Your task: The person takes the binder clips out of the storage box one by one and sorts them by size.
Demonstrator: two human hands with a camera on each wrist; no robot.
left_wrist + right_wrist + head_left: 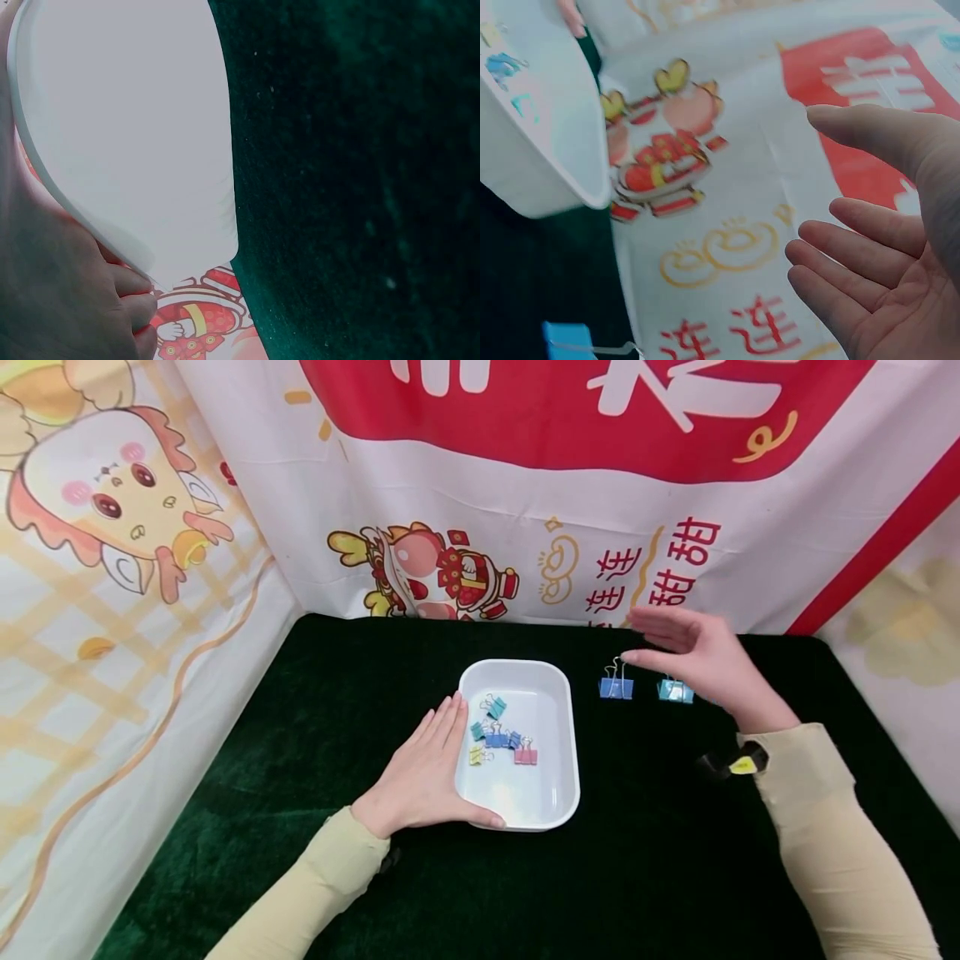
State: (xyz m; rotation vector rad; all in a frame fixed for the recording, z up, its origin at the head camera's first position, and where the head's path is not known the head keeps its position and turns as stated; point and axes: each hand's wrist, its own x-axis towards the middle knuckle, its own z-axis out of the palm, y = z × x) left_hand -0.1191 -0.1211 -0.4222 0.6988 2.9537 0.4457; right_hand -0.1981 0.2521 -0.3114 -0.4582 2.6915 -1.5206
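Note:
A white tray lies on the dark green cloth, holding several small binder clips; among them are a pink binder clip, a yellow binder clip and a teal binder clip. Along its left side rests my left hand, fingers straight against the wall and thumb at the near rim. My right hand is to the right of the tray, fingers extended and thumb apart, holding nothing. Near its thumb stands a blue binder clip. A turquoise binder clip shows partly beneath the palm.
Dark green cloth covers the table. Behind it hangs a printed white and red fabric backdrop, close beyond the right hand. Another printed fabric borders the left side.

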